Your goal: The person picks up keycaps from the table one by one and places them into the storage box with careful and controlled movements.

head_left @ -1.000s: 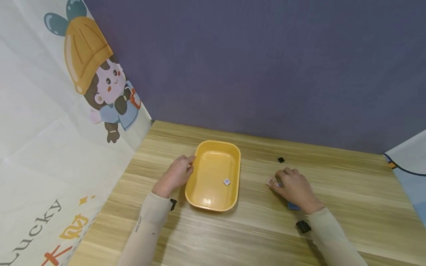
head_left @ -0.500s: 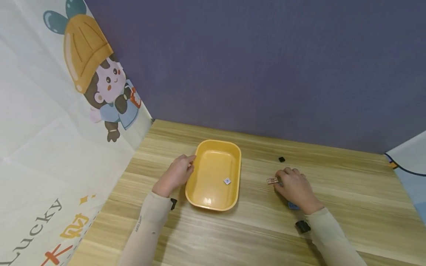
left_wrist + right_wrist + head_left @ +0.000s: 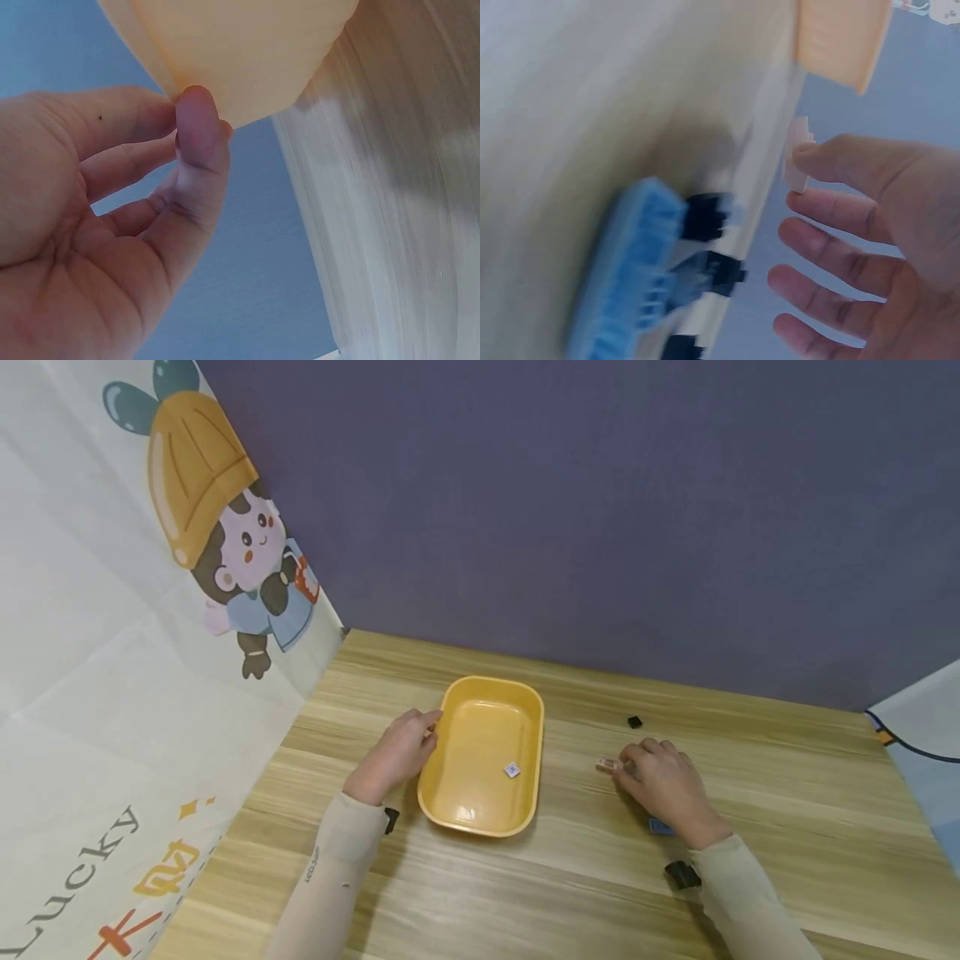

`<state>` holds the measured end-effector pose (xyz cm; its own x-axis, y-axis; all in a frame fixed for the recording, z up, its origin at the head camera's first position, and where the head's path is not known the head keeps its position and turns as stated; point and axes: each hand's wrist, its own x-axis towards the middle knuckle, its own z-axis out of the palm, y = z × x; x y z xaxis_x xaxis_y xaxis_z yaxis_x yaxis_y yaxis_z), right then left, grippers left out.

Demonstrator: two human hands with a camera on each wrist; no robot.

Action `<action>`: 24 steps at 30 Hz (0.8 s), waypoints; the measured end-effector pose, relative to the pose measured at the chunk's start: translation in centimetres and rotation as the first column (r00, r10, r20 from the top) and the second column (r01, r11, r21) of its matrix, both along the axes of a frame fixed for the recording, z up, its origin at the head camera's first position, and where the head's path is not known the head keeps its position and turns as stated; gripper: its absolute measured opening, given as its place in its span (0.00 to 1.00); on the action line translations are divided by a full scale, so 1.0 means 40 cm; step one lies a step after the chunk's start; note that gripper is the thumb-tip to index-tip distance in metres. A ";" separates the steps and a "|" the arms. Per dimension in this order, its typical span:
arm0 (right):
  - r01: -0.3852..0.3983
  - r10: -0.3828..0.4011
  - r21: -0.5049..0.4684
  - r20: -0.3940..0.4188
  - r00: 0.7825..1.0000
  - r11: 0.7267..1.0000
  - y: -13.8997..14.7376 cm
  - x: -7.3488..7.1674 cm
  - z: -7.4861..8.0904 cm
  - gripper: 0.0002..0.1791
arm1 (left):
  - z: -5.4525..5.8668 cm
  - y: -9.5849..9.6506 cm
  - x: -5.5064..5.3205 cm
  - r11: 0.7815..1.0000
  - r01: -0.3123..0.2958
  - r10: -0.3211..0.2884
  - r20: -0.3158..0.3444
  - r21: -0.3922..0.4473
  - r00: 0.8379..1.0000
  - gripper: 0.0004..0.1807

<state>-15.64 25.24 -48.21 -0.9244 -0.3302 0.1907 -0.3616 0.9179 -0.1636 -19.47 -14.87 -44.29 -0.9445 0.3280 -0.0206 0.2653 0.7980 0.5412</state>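
Observation:
My left hand [image 3: 399,752] pinches the left rim of the yellow plastic tray [image 3: 480,818]; the left wrist view shows thumb and forefinger at the tray's edge [image 3: 247,60]. A small white square piece with a dark mark [image 3: 512,770] lies inside the tray. To the right, my right hand [image 3: 663,785] holds a small, flat, pale pink rectangular piece with reddish print [image 3: 607,766] between thumb and forefinger. The right wrist view shows this pale piece [image 3: 798,146] upright in the pinch, the other fingers spread apart.
A blue block-like piece [image 3: 661,827] lies below my right hand, larger in the right wrist view [image 3: 626,277] with several dark pieces [image 3: 705,216] close by. One black piece [image 3: 634,722] lies beyond the hand. A dark blue wall backs the wooden table [image 3: 480,893].
The pale pink piece has turned and tilted in my right hand's fingers and shifted slightly left. My left hand and the tray stay where they were.

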 end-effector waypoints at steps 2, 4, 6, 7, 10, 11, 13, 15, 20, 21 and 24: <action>-0.015 0.014 -0.018 -0.030 0.999 1.000 -0.005 0.003 0.010 0.12 | 0.001 0.000 0.001 1.000 0.001 -0.001 -0.004 0.002 1.000 0.23; -0.034 0.031 -0.041 -0.064 0.997 0.999 -0.014 0.006 0.024 0.12 | 0.000 0.000 0.001 1.000 0.002 -0.002 -0.006 0.005 1.000 0.23; -0.052 0.046 -0.055 -0.103 0.994 0.997 -0.025 0.010 0.038 0.13 | 0.000 0.000 0.001 1.000 0.002 -0.002 -0.007 0.008 1.000 0.23; -0.060 0.052 -0.059 -0.121 0.991 0.996 -0.031 0.011 0.047 0.13 | 0.000 0.000 0.001 1.000 0.003 -0.003 -0.009 0.009 1.000 0.23; -0.083 0.072 -0.068 -0.159 0.985 0.994 -0.054 0.016 0.074 0.13 | 0.001 0.001 0.002 1.000 0.002 -0.002 -0.010 0.008 1.000 0.23; -0.087 0.075 -0.069 -0.162 0.984 0.994 -0.063 0.018 0.084 0.13 | 0.002 0.001 0.002 1.000 0.003 -0.003 -0.011 0.006 1.000 0.23; -0.092 0.080 -0.067 -0.163 0.983 0.994 -0.083 0.020 0.100 0.13 | 0.002 0.001 0.002 1.000 0.004 -0.004 -0.010 0.001 1.000 0.23; -0.100 0.089 -0.063 -0.155 0.984 0.993 -0.104 0.021 0.117 0.13 | 0.002 0.001 0.002 1.000 0.007 -0.007 -0.012 0.001 1.000 0.23; -0.146 0.133 -0.068 -0.167 0.977 0.987 -0.156 0.020 0.142 0.13 | 0.000 0.000 0.001 1.000 0.010 -0.010 -0.027 0.007 1.000 0.23; -0.160 0.146 -0.067 -0.181 0.973 0.985 -0.166 0.020 0.146 0.13 | -0.001 0.000 0.001 1.000 0.009 -0.009 -0.027 0.007 1.000 0.23; -0.212 0.195 -0.062 -0.212 0.958 0.975 -0.199 0.019 0.155 0.14 | -0.004 0.000 -0.001 1.000 0.009 -0.009 -0.035 0.003 0.999 0.23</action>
<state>-14.90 17.27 -42.01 -0.7782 -0.4822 0.4023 -0.5729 0.8076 -0.1401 -19.50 -14.87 -44.44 -0.9417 0.3363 0.0129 0.2908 0.7939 0.5339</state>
